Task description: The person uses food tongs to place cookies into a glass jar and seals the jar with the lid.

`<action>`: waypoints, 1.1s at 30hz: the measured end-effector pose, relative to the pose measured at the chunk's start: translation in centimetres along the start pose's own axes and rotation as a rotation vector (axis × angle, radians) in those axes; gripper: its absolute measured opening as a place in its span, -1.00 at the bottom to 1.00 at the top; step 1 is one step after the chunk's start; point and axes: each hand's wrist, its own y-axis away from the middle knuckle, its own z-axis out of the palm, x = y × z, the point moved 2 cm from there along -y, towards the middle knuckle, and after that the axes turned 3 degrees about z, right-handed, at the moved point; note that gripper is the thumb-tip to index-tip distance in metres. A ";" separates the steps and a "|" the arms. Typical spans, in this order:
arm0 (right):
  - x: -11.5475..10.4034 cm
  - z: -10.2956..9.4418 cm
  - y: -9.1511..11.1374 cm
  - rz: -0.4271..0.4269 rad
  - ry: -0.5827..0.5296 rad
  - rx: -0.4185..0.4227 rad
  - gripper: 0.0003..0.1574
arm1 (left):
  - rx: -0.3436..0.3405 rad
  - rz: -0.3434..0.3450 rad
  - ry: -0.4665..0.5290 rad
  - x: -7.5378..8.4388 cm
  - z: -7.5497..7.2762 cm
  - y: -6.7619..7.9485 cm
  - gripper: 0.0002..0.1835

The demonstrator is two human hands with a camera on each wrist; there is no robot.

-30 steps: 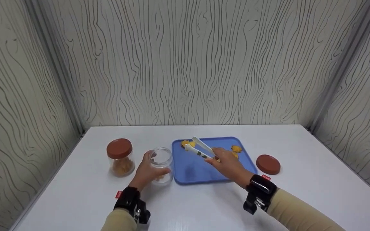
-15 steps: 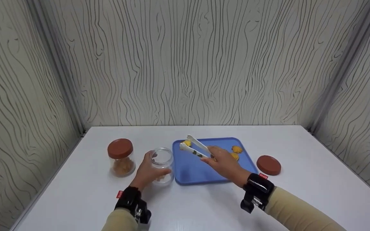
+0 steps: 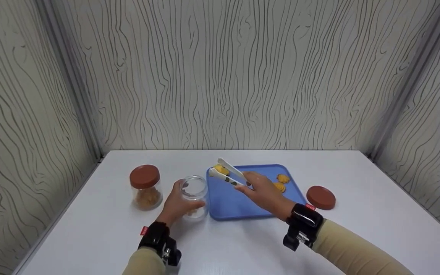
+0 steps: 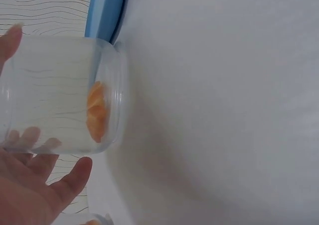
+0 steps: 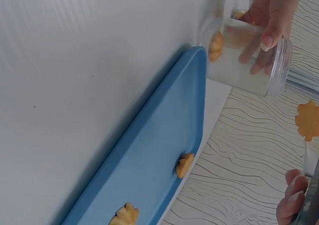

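My left hand [image 3: 176, 204] grips an open clear jar [image 3: 194, 194] by its side, left of the blue tray [image 3: 235, 204]. One orange-yellow cookie [image 4: 96, 112] lies at the jar's bottom in the left wrist view. White tongs [image 3: 222, 177] with dark green marks are in my right hand [image 3: 264, 193], above the tray, their tips pointing left toward the jar's mouth. Between the tips is a flower-shaped cookie [image 5: 307, 120], raised off the tray in the right wrist view. Behind the tips, another cookie [image 5: 185, 165] rests near the tray's edge.
A second clear jar [image 3: 146, 195] with cookies inside and a red-brown lid stands at the left. More cookies [image 3: 283, 178] lie on the tray's right side. A loose red-brown lid [image 3: 321, 197] lies right of the tray. Patterned panels enclose the white table.
My right hand and the tongs have moved left, bringing the cookie at the tips closer to the open jar. My left hand keeps its hold on the jar.
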 end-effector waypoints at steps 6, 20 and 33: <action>-0.6 0.3 -0.3 -0.040 0.008 -0.001 -0.49 | -0.004 0.005 -0.003 0.0 0.0 0.1 0.12; -1.6 2.1 -0.9 -0.121 0.013 -0.021 -0.45 | -0.013 -0.011 -0.018 -0.1 0.0 0.1 0.11; -2.2 3.1 -1.0 -0.078 -0.006 -0.080 -0.44 | -0.009 -0.047 0.018 0.0 0.0 0.1 0.12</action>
